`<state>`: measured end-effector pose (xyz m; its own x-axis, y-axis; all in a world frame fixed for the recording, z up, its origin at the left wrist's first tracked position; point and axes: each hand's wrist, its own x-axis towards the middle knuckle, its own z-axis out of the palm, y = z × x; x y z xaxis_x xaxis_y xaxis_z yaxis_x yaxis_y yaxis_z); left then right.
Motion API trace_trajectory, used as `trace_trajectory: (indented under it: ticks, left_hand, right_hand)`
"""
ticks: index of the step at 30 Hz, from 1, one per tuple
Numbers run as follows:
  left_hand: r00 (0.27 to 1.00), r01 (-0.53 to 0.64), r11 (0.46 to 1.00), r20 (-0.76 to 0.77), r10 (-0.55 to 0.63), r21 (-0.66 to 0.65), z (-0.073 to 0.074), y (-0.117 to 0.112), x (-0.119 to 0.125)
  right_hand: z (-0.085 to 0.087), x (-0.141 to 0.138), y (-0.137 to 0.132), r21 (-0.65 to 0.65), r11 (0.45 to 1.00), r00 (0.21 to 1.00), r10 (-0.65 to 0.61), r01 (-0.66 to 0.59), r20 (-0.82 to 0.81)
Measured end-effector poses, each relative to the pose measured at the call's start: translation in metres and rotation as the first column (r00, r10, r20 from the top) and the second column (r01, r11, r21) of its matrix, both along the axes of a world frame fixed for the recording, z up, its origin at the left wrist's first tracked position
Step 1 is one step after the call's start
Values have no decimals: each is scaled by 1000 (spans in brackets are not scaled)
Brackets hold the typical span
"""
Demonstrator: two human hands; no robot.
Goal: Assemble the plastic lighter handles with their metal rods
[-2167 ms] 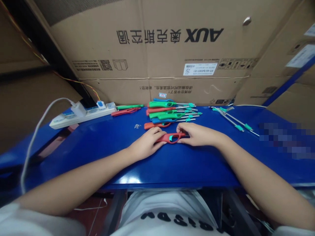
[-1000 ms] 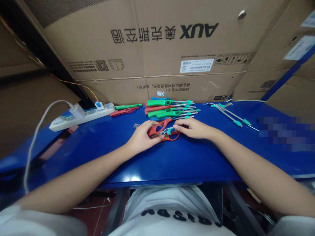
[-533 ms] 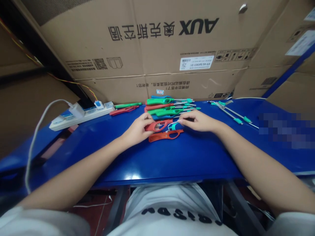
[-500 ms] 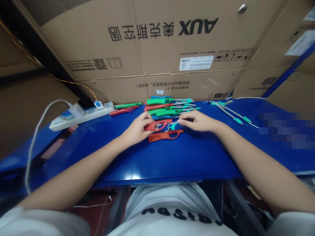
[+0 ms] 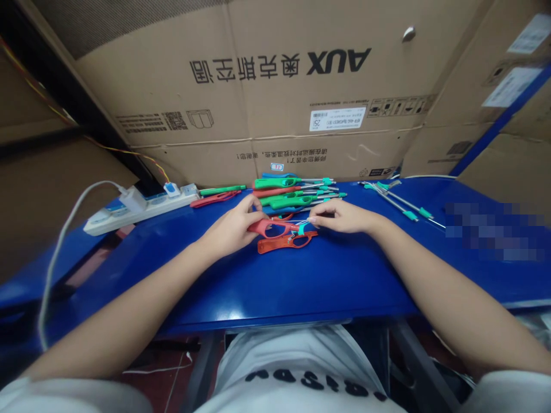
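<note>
My left hand (image 5: 230,225) is closed on the rear of a red lighter casing (image 5: 278,229) with an oval opening, held just above the table. At its front end sits a teal part (image 5: 303,229). My right hand (image 5: 340,217) pinches at thin white wires (image 5: 302,222) that run along the casing; the fingertips partly hide them. Below, an orange casing half (image 5: 279,244) lies on the blue table (image 5: 275,287). Just behind my hands is a pile of lighters with green (image 5: 275,183) and red (image 5: 275,191) handles and metal tubes.
A white power strip (image 5: 142,213) with plugs stands at the left, near a red casing (image 5: 215,199) and a green one (image 5: 221,190). Metal tubes with teal ends (image 5: 400,204) lie at the right. A cardboard wall (image 5: 258,126) closes off the back.
The red casing has turned in my left hand, its inside no longer facing up. My right hand has stayed close to the wires. The view has shifted slightly.
</note>
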<state>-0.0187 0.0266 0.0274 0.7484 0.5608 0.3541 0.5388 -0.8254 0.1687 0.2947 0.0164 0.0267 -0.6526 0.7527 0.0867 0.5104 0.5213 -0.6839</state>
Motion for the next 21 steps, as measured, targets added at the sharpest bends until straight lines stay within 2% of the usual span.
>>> trace_trajectory:
  ticks: [3,6,8,10,12,15,18,21]
  left_hand:
    - [999,-45,997,28,43,59,4,10,-12]
    - [969,-126,990,223,110,61,7,16,-18]
    - [918,-150,988,366,154,-38,5,13,-11]
    - [863,-91,969,467,193,-231,-1,3,2]
    - [813,11,884,519,264,-467,-8,-10,17]
    - [763,161,689,532,367,-706,-17,-26,34]
    - [724,275,556,549,418,-785,-21,-33,40]
    - [712,321,478,541,447,-817,-21,-34,40]
  right_hand:
    - [4,13,1,3,997,997,-71,71,4]
    - [9,27,2,23,983,981,-181,183,-64]
    - [12,28,1,35,979,973,-195,201,-122]
    - [13,18,-3,57,987,973,-141,153,-182]
    - [13,1,-10,79,995,971,-35,55,-237]
    - [10,-26,-21,87,991,956,118,-98,-267]
    - [3,-40,-27,48,983,949,183,-177,-258]
    - [-3,-41,-25,-8,981,952,185,-192,-245]
